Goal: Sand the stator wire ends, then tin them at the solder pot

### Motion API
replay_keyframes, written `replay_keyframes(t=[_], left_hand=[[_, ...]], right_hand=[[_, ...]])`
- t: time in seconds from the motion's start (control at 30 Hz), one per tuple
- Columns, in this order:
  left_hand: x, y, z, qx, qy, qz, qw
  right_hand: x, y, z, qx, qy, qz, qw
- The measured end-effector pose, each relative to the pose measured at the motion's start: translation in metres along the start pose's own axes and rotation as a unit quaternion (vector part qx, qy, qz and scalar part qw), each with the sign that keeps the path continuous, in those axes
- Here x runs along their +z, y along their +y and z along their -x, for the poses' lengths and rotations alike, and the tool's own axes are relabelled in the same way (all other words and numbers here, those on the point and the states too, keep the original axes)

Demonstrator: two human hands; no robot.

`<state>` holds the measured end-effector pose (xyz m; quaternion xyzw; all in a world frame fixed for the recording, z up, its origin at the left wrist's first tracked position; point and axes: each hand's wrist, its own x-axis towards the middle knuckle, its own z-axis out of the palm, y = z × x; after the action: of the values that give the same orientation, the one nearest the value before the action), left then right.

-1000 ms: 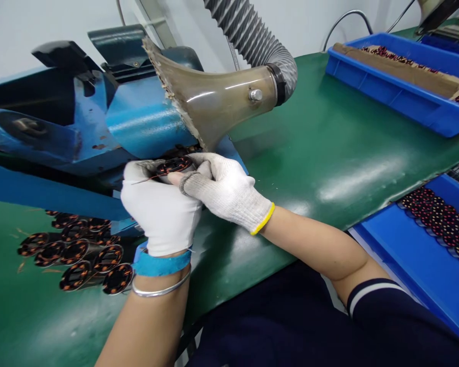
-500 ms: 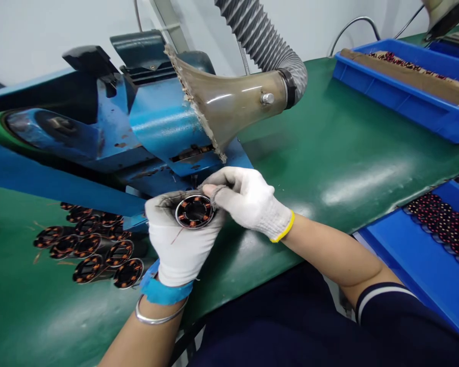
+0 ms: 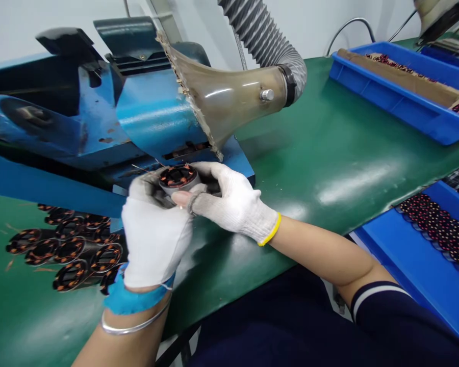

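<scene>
The left hand (image 3: 156, 224), in a white glove with a blue band (image 3: 137, 299) and a silver bracelet (image 3: 126, 330) circling its wrist, is curling around the left side of a wound core (image 3: 176, 185); the right hand (image 3: 229, 199), gloved with a yellow cuff, is gripping the other side, its bare thumb tip pressing the near wall. The core is sitting between both hands, above the desk (image 3: 313, 153), its copper-wound opening facing up, with fine wires (image 3: 139, 167) sticking out past the left hand's fingers. Just beyond the hands a blue machine (image 3: 156, 117) is standing; to the left of the left hand more wound cores (image 3: 72, 250) are lying clustered. Beyond the right hand a cloudy hood (image 3: 233, 97) is leading into a grey hose (image 3: 265, 35). Well to the right of the right hand, a lower blue tray (image 3: 401, 257) is holding rows of dark, spotted pieces (image 3: 436, 221). Farther off, past the right hand, another blue bin (image 3: 398, 104) is resting on the desk, with brown cardboard (image 3: 401, 76) lying inside.
</scene>
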<state>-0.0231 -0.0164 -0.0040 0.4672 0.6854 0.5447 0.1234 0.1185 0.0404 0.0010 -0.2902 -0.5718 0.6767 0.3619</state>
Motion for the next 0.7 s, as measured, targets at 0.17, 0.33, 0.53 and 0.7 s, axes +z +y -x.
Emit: replay_keyframes(t=[0.17,0.33,0.53,0.7], left_hand=[[0.002,0.012,-0.010,-0.005,0.023,-0.040,0.999],[0.002,0.014,-0.011,0.005,0.044,-0.069,0.997],[0.014,0.013,-0.008,0.006,0.030,-0.016,0.999],[0.008,0.005,0.020,0.029,0.030,0.010,0.999]], right_hand=[[-0.005,-0.002,-0.010,-0.030,-0.026,-0.029,0.999],[-0.009,0.000,-0.015,-0.027,-0.045,-0.035,0.998],[-0.014,0.013,-0.016,-0.040,-0.015,-0.050,0.998],[-0.011,0.010,0.005,-0.035,-0.013,0.017,0.999]])
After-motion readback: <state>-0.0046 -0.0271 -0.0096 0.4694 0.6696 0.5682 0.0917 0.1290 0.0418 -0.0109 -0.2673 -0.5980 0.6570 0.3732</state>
